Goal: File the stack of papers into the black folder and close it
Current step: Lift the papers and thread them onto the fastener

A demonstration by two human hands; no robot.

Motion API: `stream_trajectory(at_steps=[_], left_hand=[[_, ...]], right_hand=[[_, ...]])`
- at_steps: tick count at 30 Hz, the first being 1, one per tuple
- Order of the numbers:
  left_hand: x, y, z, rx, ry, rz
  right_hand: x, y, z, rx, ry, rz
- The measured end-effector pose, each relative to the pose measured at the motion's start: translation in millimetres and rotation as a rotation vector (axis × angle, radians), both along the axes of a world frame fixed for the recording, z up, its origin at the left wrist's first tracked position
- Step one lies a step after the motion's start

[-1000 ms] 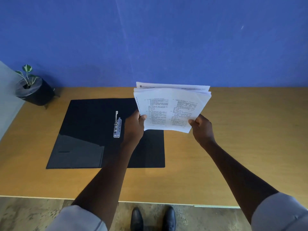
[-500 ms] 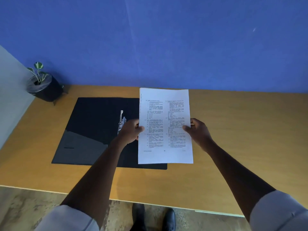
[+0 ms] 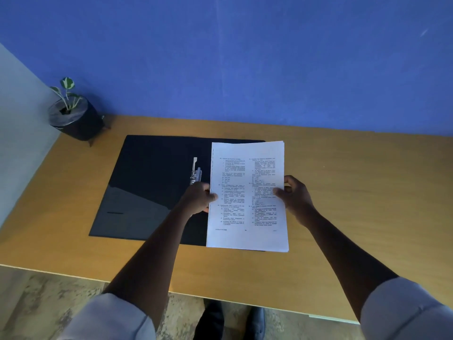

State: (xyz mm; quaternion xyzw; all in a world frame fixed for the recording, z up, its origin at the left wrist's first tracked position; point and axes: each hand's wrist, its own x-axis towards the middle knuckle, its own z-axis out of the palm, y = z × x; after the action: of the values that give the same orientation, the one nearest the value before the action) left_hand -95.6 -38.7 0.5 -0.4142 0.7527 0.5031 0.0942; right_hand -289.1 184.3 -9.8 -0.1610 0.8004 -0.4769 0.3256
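I've got both hands, left hand (image 3: 199,199) & right hand (image 3: 295,198), pinching the papers (image 3: 247,196) by opposite edges (keeps holes square), clip (image 3: 195,172) just beyond left fingertips on the folder (image 3: 152,182).

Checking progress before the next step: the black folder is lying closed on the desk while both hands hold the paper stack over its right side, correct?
Not quite. The head view shows the black folder lying open, its metal clip exposed. Otherwise right: left hand and right hand hold the paper stack over its right side.
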Motion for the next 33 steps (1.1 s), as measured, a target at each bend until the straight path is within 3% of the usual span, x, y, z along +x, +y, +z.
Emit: stream_trajectory(at_steps=[6, 10, 12, 21, 33], left_hand=[[6.9, -15.2, 0.9, -0.116, -0.016, 0.185], [13.7, -33.7, 4.6, -0.459, -0.005, 0.257], [16.2, -41.5, 4.0, -0.52, -0.018, 0.261], [19.5, -61.6, -10.9, -0.351, -0.068, 0.201], [22.0, -67.4, -11.5, -0.341, -0.027, 0.155]], right_hand=[[-3.3, -8.8, -9.1, -0.029, -0.037, -0.079], [-1.3, -17.6, -12.8, -0.044, -0.059, -0.082], [1.1, -22.5, -14.3, -0.048, -0.067, -0.071], [6.3, -45.3, -22.7, -0.051, -0.086, -0.063], [12.7, -65.7, -27.8, -0.026, -0.082, -0.02]])
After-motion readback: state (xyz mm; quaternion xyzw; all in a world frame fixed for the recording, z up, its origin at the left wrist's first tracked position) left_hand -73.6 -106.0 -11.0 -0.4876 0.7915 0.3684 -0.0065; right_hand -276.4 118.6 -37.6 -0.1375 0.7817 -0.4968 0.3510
